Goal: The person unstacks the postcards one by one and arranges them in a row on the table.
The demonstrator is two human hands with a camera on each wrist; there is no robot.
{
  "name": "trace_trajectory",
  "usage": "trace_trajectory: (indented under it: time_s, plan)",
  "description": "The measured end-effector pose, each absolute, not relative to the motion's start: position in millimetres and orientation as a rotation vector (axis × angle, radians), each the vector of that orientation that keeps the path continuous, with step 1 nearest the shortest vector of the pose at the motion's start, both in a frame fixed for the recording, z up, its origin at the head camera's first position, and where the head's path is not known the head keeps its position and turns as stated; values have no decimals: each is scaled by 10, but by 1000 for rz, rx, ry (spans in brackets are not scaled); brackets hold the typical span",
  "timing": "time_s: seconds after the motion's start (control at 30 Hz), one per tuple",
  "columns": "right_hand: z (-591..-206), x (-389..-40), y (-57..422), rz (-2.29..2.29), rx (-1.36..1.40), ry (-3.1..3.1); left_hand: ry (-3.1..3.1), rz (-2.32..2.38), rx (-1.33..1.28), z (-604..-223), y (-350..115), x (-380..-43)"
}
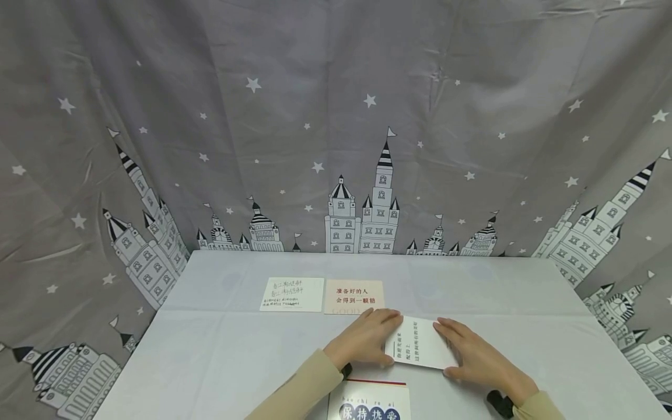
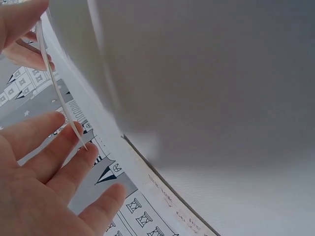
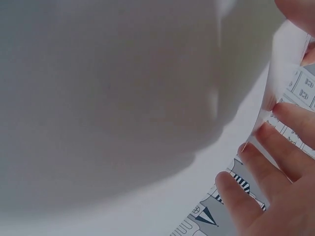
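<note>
Both hands hold a white card (image 1: 422, 350) printed with lines of dark characters, over the table right of the middle. My left hand (image 1: 364, 338) has its thumb at the card's near left corner and fingers by the far left corner. On the opposite side, my right hand (image 1: 480, 357) holds the right edge in the same way. The left wrist view shows the card (image 2: 60, 93) edge-on, between the thumb and the fingertips. In the right wrist view, the fingertips of the right hand (image 3: 275, 172) touch the card's edge, its thumb partly cut off.
A handwritten card (image 1: 292, 294) and a cream card with red characters (image 1: 354, 296) lie side by side farther back on the white table (image 1: 210, 350). At the front, a white card with blue circles (image 1: 370, 399) is partly cut off. A grey castle-print curtain (image 1: 315, 116) hangs behind.
</note>
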State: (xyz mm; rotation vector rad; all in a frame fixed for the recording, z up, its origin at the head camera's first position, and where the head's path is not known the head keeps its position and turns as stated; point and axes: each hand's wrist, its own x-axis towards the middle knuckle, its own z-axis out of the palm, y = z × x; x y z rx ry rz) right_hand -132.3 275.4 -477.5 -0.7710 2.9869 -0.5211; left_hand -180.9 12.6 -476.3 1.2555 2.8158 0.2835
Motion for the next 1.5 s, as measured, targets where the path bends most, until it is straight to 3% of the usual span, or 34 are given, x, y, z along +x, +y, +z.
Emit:
trace_trajectory:
  time_s: [1.5]
  plan:
    - [-4713,-1870,2913,-474,-755,2925,2821,271,1123,-4747,364,-2254]
